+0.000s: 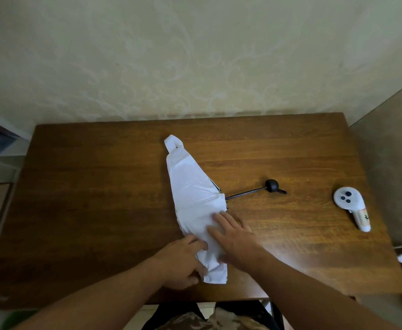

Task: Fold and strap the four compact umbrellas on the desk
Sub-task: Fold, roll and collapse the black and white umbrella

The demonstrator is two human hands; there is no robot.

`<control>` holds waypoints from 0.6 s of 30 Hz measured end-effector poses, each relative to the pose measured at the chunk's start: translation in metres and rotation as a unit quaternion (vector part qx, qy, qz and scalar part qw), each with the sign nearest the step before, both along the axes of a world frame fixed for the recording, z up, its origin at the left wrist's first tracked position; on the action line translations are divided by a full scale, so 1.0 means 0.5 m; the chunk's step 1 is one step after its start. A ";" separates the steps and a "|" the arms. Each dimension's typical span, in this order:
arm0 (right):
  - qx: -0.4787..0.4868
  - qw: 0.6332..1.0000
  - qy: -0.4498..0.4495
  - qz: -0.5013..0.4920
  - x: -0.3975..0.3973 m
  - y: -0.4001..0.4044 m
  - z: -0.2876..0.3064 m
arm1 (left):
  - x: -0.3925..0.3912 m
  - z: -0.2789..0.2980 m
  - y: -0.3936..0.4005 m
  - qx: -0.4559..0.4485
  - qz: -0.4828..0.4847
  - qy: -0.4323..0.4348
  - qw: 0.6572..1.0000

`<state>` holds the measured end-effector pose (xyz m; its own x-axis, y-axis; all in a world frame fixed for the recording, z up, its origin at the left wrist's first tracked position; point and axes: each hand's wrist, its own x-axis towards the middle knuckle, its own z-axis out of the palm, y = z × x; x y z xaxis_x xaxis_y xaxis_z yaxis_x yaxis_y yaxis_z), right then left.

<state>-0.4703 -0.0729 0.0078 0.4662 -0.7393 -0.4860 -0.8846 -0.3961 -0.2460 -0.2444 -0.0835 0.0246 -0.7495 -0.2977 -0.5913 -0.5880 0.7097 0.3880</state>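
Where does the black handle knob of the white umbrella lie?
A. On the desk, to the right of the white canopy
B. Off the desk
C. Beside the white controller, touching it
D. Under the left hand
A: the black handle knob rests on the desk, at the end of the shaft right of the white canopy, well apart from the white controller.

White umbrella canopy (pixel 195 198) under both hands; black shaft and round black handle (pixel 272 185) beyond right hand (pixel 235 236). Brown wood-grain desk (pixel 99 198). White controller (pixel 348 198) with 3 black buttons far right of right hand. Pale cream wall (pixel 195 55), faint swirl pattern.
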 end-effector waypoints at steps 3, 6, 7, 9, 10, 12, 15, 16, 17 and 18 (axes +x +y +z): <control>0.033 0.998 0.052 0.022 -0.013 0.005 -0.010 | -0.011 0.022 -0.034 0.017 0.131 0.041 0.990; 0.041 0.996 0.066 0.034 -0.015 0.011 -0.013 | -0.010 0.034 -0.107 -0.044 0.372 0.146 0.916; 0.041 0.996 0.067 0.034 -0.014 0.011 -0.013 | -0.006 0.035 -0.135 -0.084 0.450 0.166 0.874; 0.044 0.996 0.065 0.030 -0.010 0.009 -0.012 | 0.002 0.042 -0.191 -0.086 0.608 0.154 0.774; 0.049 0.996 0.063 0.027 -0.007 0.007 -0.010 | 0.001 0.048 -0.216 -0.019 0.688 0.137 0.713; 0.057 0.996 0.063 0.024 -0.004 0.004 -0.009 | -0.007 0.068 -0.252 0.170 0.785 0.131 0.581; 0.054 0.996 0.068 0.017 0.000 0.005 -0.007 | -0.014 0.071 -0.269 0.262 0.780 0.161 0.545; 0.052 0.996 0.067 0.009 0.003 0.006 -0.006 | -0.019 0.064 -0.269 0.231 0.774 0.166 0.566; 0.050 0.997 0.066 -0.002 0.009 0.006 -0.005 | -0.026 0.059 -0.269 0.192 0.774 0.174 0.578; 0.049 0.996 0.066 -0.014 0.018 0.005 -0.002 | -0.033 0.059 -0.272 0.157 0.779 0.188 0.577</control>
